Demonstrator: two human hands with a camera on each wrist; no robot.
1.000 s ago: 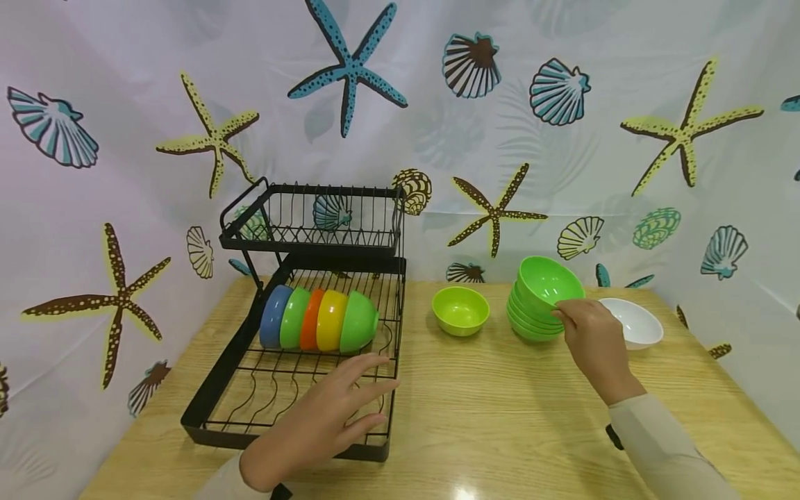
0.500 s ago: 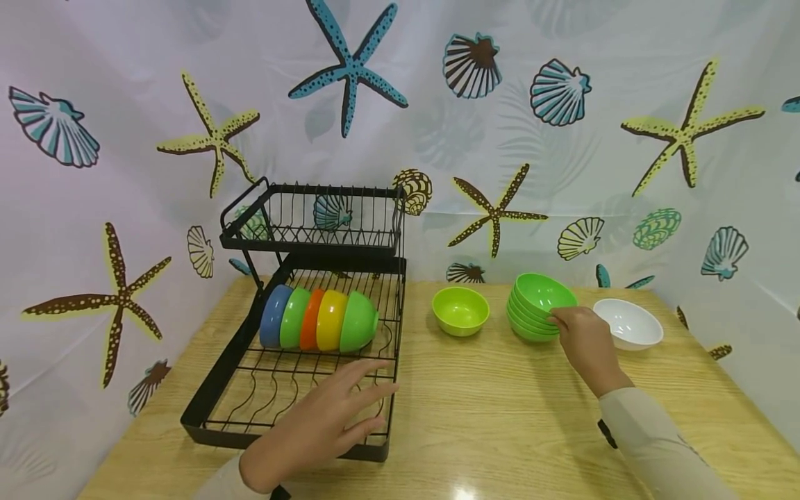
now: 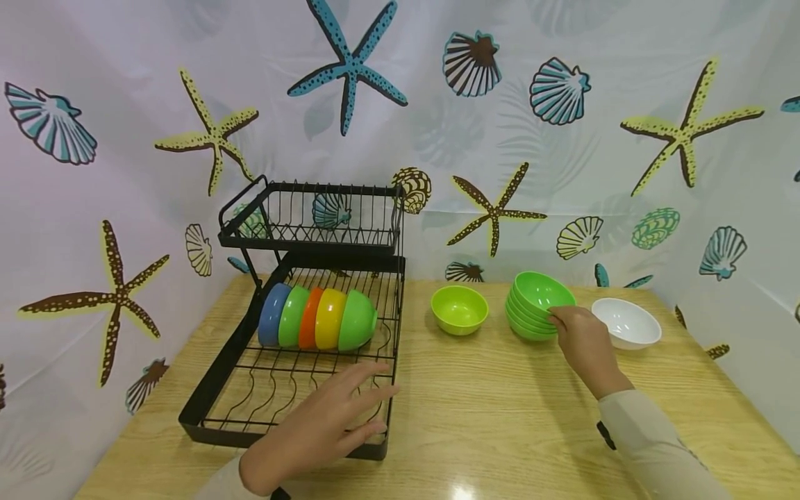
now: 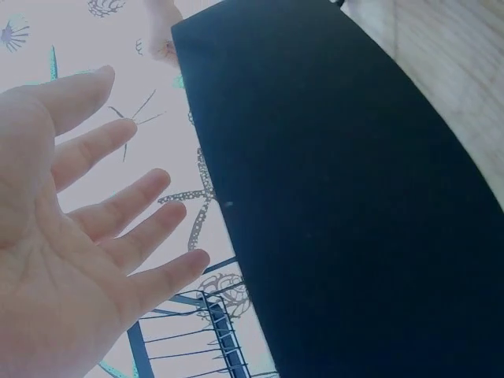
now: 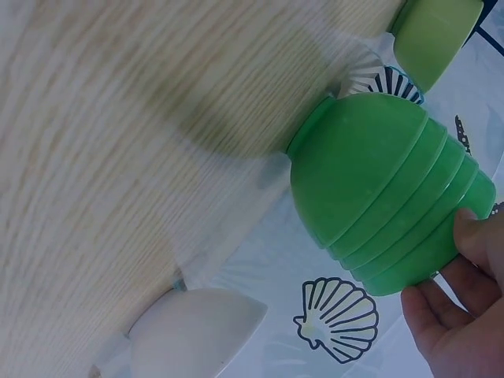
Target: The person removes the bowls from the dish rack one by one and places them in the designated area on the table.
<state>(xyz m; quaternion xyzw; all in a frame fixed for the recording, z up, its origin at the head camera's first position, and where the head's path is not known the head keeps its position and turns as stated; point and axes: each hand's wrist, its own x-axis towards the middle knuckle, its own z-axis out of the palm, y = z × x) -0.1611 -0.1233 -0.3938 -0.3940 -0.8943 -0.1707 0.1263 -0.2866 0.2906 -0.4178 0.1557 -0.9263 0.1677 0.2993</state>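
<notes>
Toward the back right of the bench [image 3: 462, 417], I watch the right hand [image 3: 584, 344] pinching the rim of the top green bowl [image 3: 542, 295], which sits nested in a stack of green bowls [image 3: 526, 326]; the left hand [image 3: 325, 420] is spread over the front of the dish rack [image 3: 215, 375], holding nothing; to do this step well, I judge, the pinch should be firm but confined to that one rim, with the bowl kept in line with those below so it neither drags nor tips them; the white bowl [image 3: 628, 321] sits just beside, so I would mind the knuckles there; from the right wrist view I get what the head view hides, the thumb [image 5: 476, 240] laid on the outer wall; only the head view gives me the top bowl's inside; the left wrist view shows palm and fingers apart, but no bowl that I can make out.
</notes>
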